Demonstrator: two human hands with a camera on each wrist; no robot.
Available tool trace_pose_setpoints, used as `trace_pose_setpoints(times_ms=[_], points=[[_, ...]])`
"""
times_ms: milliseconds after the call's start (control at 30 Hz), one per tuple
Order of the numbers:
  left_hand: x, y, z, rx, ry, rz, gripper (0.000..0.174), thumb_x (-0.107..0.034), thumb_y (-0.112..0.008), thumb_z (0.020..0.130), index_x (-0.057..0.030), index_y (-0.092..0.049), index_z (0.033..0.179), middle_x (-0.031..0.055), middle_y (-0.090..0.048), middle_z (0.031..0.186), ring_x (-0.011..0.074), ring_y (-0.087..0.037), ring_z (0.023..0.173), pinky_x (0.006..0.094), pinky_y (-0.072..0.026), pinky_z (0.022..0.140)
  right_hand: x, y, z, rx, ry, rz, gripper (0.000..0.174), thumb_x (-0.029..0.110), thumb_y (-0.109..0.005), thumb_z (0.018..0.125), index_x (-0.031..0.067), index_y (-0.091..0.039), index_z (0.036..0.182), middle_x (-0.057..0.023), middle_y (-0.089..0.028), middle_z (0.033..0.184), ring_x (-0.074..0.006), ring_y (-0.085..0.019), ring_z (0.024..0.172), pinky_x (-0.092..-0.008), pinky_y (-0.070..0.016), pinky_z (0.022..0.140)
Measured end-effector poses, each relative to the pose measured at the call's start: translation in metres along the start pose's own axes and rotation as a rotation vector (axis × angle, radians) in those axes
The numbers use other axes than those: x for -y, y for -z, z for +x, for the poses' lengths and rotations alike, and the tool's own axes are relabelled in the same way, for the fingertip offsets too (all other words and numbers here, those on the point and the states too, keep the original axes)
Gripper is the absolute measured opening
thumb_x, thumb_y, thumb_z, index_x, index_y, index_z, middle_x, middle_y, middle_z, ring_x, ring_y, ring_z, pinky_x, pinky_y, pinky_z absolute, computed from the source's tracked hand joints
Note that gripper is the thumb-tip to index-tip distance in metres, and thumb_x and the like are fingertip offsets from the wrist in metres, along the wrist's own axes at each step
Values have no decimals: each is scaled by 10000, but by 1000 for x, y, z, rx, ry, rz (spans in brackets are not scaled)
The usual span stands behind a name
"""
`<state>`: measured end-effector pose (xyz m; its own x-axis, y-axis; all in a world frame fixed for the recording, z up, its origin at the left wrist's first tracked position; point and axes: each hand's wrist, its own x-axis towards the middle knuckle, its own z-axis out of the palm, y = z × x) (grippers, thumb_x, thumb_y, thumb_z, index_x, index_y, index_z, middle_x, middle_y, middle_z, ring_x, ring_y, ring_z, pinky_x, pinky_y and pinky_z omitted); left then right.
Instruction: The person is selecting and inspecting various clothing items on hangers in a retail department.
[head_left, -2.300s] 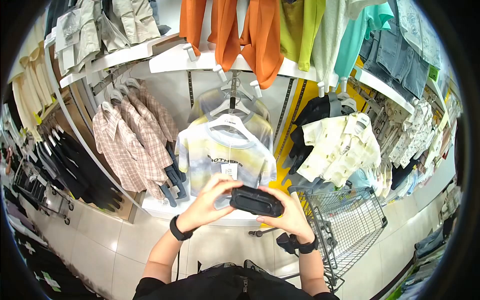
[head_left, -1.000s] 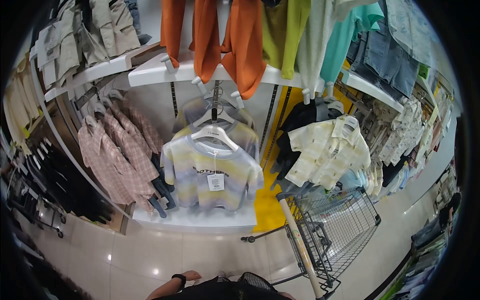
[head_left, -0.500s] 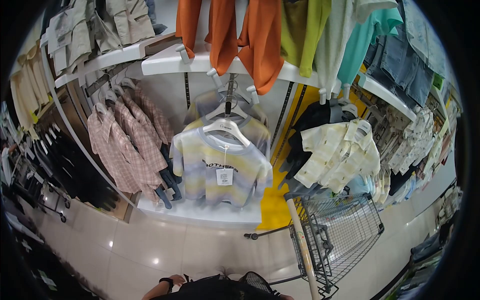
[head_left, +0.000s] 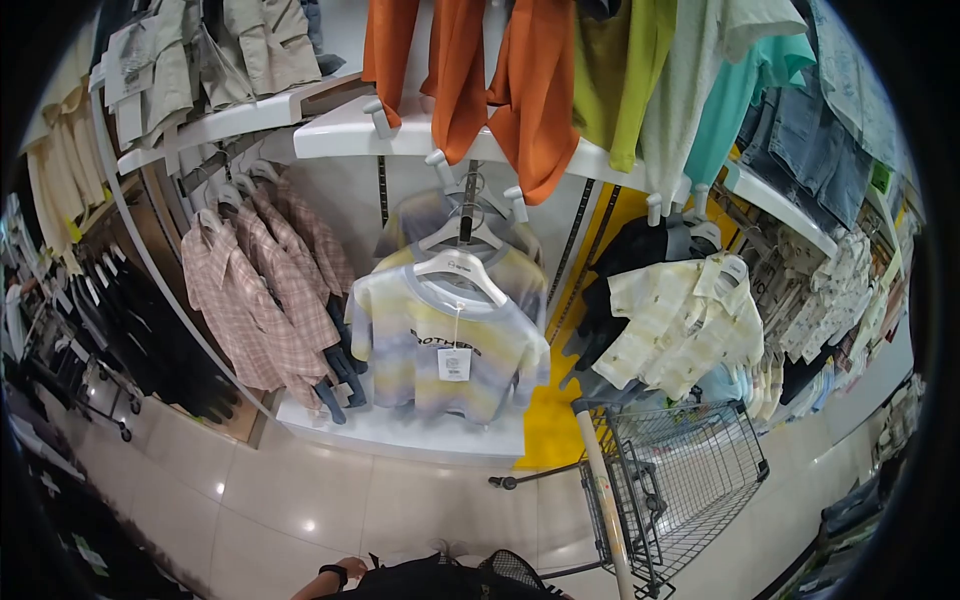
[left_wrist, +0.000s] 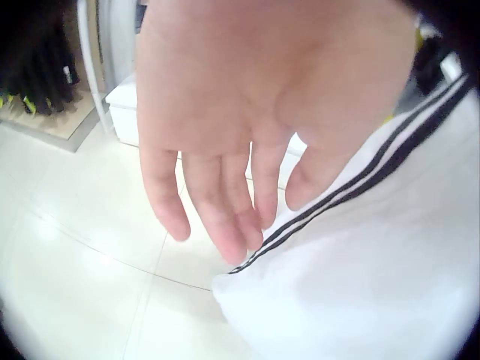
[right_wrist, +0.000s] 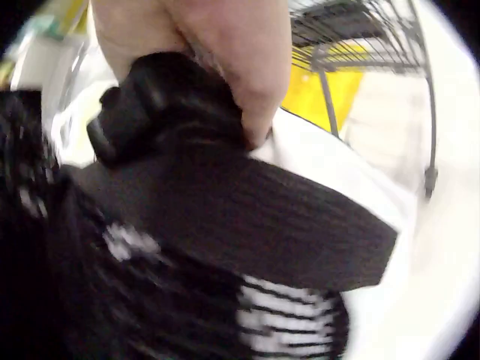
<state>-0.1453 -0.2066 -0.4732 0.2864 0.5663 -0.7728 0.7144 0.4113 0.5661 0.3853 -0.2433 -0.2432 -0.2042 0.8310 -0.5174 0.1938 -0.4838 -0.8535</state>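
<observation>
At the bottom of the head view is my left hand (head_left: pixel 354 567), low beside my body. In the left wrist view the left hand (left_wrist: pixel 255 112) hangs with relaxed fingers and holds nothing, beside white cloth (left_wrist: pixel 375 262) with black stripes. My right hand (right_wrist: pixel 232 52) grips a black object (right_wrist: pixel 172 101) in the right wrist view, above a wide black strap (right_wrist: pixel 232 210) and black mesh (right_wrist: pixel 285 322); blur hides its details. The head view does not show the right hand. Ahead hangs a pastel striped T-shirt (head_left: pixel 420 370) with a white tag (head_left: pixel 454 364).
A wire shopping cart (head_left: pixel 690 470) stands at the right on the tiled floor (head_left: pixel 300 490). Plaid shirts (head_left: pixel 255 300) hang left of the T-shirt, a pale yellow shirt (head_left: pixel 670 310) right. Orange garments (head_left: pixel 530 130) hang above, over a white shelf (head_left: pixel 340 135).
Both hands, earlier raised around a black device before the T-shirt, have come down; the right has left the head view. Lately the left hand has shifted slightly, and the view has tilted a little.
</observation>
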Motion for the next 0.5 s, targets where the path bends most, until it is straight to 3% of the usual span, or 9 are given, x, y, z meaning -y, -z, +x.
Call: trace_pose_setpoints(times_ms=[67, 200, 300, 400, 500], points=[[11, -2, 16, -48, 49, 357, 340, -289, -464, 759, -54, -654, 914, 156, -637, 955, 319, -597, 927, 386, -467, 814, 6, -1, 6, -6, 2, 18, 300, 39, -495, 838, -20, -506, 1133, -155, -535, 1116, -213, -537, 998, -293, -446, 808], [6, 1, 15, -38, 116, 278, 329, -276, -458, 760, -82, -643, 951, 172, -603, 1039, 335, -547, 1012, 407, -432, 872, 14, 0, 23, -18, 21, 58, 314, 29, -491, 837, -15, -497, 1148, -157, -522, 1133, -217, -530, 1012, -296, -444, 819], [2, 3, 16, -38, 85, 277, 320, -278, -467, 759, -101, -646, 955, 158, -606, 1041, 329, -545, 1016, 406, -431, 870, 17, -6, 41, -20, 57, 46, 326, 22, -487, 836, -12, -491, 1160, -158, -513, 1147, -219, -526, 1023, -298, -443, 827], [-4, 0, 22, 12, 171, 311, 308, -284, -475, 757, -99, -655, 924, 147, -616, 1019, 328, -553, 1000, 404, -434, 863, 18, -14, 53, -15, 71, 63, 337, 15, -484, 835, -8, -485, 1172, -159, -503, 1160, -222, -521, 1034, -300, -442, 835], [-8, 11, 30, 21, 16, 358, 402, -376, -423, 821, -61, -610, 987, 179, -604, 1025, 353, -556, 986, 408, -435, 842, 8, -10, 50, -4, 49, 137, 349, 8, -481, 835, -5, -478, 1183, -161, -493, 1173, -225, -516, 1045, -302, -440, 843]])
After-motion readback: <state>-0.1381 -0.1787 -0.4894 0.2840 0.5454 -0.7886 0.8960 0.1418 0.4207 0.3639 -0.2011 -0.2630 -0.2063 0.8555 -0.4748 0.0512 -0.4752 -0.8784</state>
